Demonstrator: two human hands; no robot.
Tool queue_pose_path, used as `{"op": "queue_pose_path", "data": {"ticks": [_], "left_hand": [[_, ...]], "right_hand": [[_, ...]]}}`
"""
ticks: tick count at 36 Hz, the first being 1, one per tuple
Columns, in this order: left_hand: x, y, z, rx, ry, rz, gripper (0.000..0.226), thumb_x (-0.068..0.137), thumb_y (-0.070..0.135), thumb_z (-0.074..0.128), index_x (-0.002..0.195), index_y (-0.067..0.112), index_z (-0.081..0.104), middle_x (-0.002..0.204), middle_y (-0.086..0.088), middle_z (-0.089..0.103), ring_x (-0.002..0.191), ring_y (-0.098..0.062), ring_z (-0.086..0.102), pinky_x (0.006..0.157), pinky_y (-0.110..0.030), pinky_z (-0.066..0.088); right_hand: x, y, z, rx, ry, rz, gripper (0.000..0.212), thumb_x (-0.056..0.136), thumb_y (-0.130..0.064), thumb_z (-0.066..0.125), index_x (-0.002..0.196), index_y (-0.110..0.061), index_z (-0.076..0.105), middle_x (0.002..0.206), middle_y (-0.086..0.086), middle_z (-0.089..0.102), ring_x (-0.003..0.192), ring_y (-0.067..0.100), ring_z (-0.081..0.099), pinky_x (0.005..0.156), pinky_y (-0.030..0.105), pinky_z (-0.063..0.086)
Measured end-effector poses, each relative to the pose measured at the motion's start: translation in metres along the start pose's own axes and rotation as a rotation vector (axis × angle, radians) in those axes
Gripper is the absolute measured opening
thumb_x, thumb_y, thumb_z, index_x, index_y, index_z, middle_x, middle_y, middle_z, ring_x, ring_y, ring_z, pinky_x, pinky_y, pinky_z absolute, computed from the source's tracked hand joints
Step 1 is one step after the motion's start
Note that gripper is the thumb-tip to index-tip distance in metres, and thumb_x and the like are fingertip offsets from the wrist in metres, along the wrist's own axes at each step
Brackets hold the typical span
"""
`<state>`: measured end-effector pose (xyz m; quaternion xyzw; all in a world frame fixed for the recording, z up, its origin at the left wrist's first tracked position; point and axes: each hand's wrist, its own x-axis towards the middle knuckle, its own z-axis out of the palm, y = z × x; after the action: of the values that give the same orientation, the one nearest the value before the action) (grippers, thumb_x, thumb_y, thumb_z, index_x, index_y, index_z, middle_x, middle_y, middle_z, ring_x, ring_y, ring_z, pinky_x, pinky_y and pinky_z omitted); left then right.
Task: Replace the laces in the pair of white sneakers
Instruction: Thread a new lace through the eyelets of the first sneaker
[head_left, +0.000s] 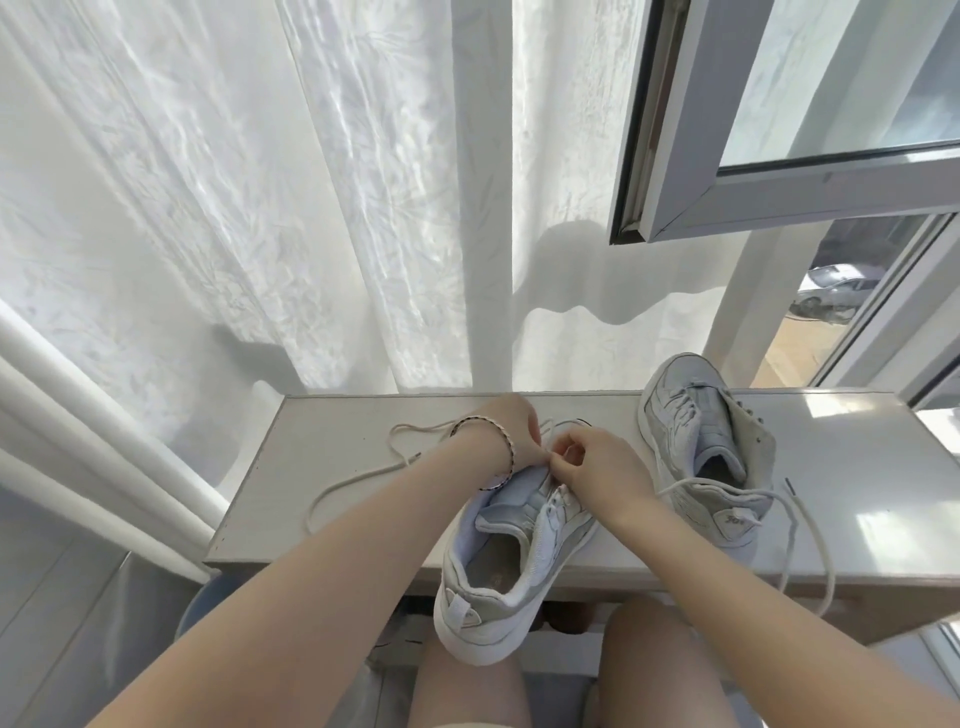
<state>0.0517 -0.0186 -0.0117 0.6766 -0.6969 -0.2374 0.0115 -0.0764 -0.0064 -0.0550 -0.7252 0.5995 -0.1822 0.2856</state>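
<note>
Viewing through the head camera, I find both hands meeting over the front eyelets of the near sneaker (511, 558).

**Hands.** The left hand (514, 434), with a bracelet (501, 441) at the wrist, has its fingers curled down over the shoe's throat. The right hand (597, 467) has thumb and forefinger closed in a narrow pinch on the lace (363, 475), right against the left fingertips. I judge that the left fingers grip the same lace, though the contact is hidden.

**Position.** The near sneaker points away from me. Its forepart rests on the tabletop (857, 467) and its heel hangs past the front edge, above the person's knees. The free tail of the lace wanders leftward across the tabletop. The second sneaker (701, 441) stands to the right, and its own lace (815, 540) droops over the front edge.

**Risks.**
- A firm pull toward me could tip the overhanging shoe off the edge.
- The long tail may snag or twist as it is drawn in.
- The right forearm passes near the drooping lace and could catch it, dragging the second sneaker.
- An eyelet could be missed where the fingers hide the row.

**Appearance.** The near sneaker is white with pale grey panels. It has a thick white sole, a padded gaping collar and a small heel tab. The lace is a thin off-white cord.
</note>
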Motion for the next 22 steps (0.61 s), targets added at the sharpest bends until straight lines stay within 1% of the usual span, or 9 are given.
{"op": "queue_pose_path", "data": {"ticks": [3, 5, 9, 10, 11, 14, 17, 19, 22], "left_hand": [[0.001, 0.001, 0.008, 0.002, 0.027, 0.005, 0.013, 0.083, 0.019, 0.055, 0.070, 0.015, 0.057, 0.070, -0.005, 0.051, 0.066, -0.021, 0.044, 0.053, -0.024, 0.034], [0.000, -0.002, 0.014, -0.158, 0.066, 0.003, 0.023, 0.086, 0.015, 0.051, 0.064, 0.016, 0.049, 0.068, -0.006, 0.047, 0.064, -0.020, 0.040, 0.051, -0.022, 0.030], [-0.002, -0.011, 0.009, -1.010, 0.062, -0.075, 0.029, 0.091, 0.004, 0.041, 0.064, 0.011, 0.047, 0.058, 0.001, 0.058, 0.060, -0.015, 0.051, 0.062, -0.027, 0.040], [-0.001, -0.013, 0.007, -1.172, 0.041, -0.110, 0.028, 0.091, 0.001, 0.038, 0.065, 0.009, 0.046, 0.054, 0.000, 0.056, 0.056, -0.015, 0.052, 0.062, -0.029, 0.042], [-0.001, -0.017, 0.004, -1.233, 0.045, -0.153, 0.027, 0.091, 0.000, 0.037, 0.066, 0.009, 0.044, 0.052, -0.002, 0.052, 0.052, -0.014, 0.052, 0.062, -0.030, 0.044], [0.000, -0.026, 0.005, -1.094, 0.141, -0.305, 0.025, 0.094, 0.001, 0.035, 0.074, 0.012, 0.045, 0.056, -0.003, 0.044, 0.051, -0.013, 0.050, 0.061, -0.029, 0.048], [0.001, -0.030, 0.012, -1.058, 0.116, -0.390, 0.024, 0.092, -0.004, 0.035, 0.083, 0.009, 0.052, 0.058, -0.004, 0.052, 0.056, -0.014, 0.054, 0.055, -0.027, 0.047], [0.000, -0.030, 0.016, -0.939, 0.080, -0.349, 0.020, 0.090, -0.004, 0.042, 0.099, 0.009, 0.054, 0.071, -0.006, 0.056, 0.060, -0.012, 0.054, 0.050, -0.020, 0.046], [-0.002, -0.030, 0.019, -0.766, 0.066, -0.239, 0.027, 0.088, 0.008, 0.055, 0.115, 0.011, 0.057, 0.080, -0.001, 0.059, 0.063, -0.006, 0.052, 0.054, -0.012, 0.043]], "right_hand": [[0.000, -0.001, 0.002, -0.021, 0.012, 0.013, 0.007, 0.087, -0.028, 0.056, 0.081, -0.027, 0.059, 0.076, -0.010, 0.055, 0.076, 0.013, 0.053, 0.058, 0.025, 0.035], [0.000, -0.001, 0.002, -0.026, 0.014, 0.013, 0.007, 0.087, -0.029, 0.055, 0.083, -0.026, 0.060, 0.079, -0.009, 0.056, 0.076, 0.013, 0.052, 0.058, 0.025, 0.034], [0.000, -0.001, 0.002, -0.041, 0.022, 0.018, 0.012, 0.088, -0.033, 0.056, 0.079, -0.025, 0.058, 0.078, -0.009, 0.055, 0.075, 0.014, 0.052, 0.058, 0.026, 0.035], [0.000, -0.001, 0.003, -0.041, 0.022, 0.019, 0.012, 0.087, -0.033, 0.057, 0.080, -0.024, 0.059, 0.078, -0.009, 0.055, 0.076, 0.014, 0.052, 0.059, 0.027, 0.036], [0.000, -0.002, 0.003, -0.041, 0.020, 0.020, 0.010, 0.087, -0.031, 0.057, 0.080, -0.023, 0.060, 0.079, -0.008, 0.056, 0.076, 0.013, 0.052, 0.059, 0.026, 0.036], [0.000, -0.003, 0.002, -0.043, 0.011, 0.016, 0.007, 0.086, -0.027, 0.057, 0.079, -0.024, 0.057, 0.079, -0.009, 0.054, 0.076, 0.013, 0.051, 0.057, 0.025, 0.034], [-0.001, -0.003, 0.001, -0.051, 0.008, 0.009, 0.007, 0.087, -0.027, 0.055, 0.079, -0.026, 0.055, 0.077, -0.010, 0.050, 0.076, 0.012, 0.049, 0.055, 0.024, 0.032], [-0.001, -0.003, 0.001, -0.053, 0.014, 0.006, 0.008, 0.087, -0.027, 0.055, 0.079, -0.027, 0.054, 0.077, -0.010, 0.051, 0.076, 0.012, 0.050, 0.054, 0.024, 0.032], [0.000, -0.003, 0.002, -0.044, 0.019, 0.007, 0.008, 0.087, -0.028, 0.055, 0.078, -0.027, 0.054, 0.079, -0.010, 0.052, 0.077, 0.012, 0.050, 0.054, 0.023, 0.032]]}}
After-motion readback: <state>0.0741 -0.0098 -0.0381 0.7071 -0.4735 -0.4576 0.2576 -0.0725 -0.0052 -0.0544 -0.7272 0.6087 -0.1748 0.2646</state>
